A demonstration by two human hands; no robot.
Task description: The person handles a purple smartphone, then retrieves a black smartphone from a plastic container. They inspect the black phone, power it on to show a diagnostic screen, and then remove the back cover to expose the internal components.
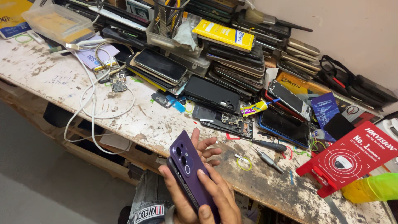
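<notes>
A purple phone [191, 173] is held at the counter [137, 120] edge, camera side up, its long axis running from 11 to 5 o'clock. It is cradled from beneath by the left hand [182, 195], while the right hand [219, 195] is clasped over its lower end. A screwdriver [269, 146] lies at 2 o'clock.

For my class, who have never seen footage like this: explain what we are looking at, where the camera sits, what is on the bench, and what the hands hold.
One camera, worn on a person's head, looks down at their own bare hands. The left hand and right hand together hold a purple phone, its back cover with camera lenses facing up. Behind lies a stained workbench crowded with stacked phones, an opened phone showing its circuitry, a screwdriver, white cables and a red card.
</notes>
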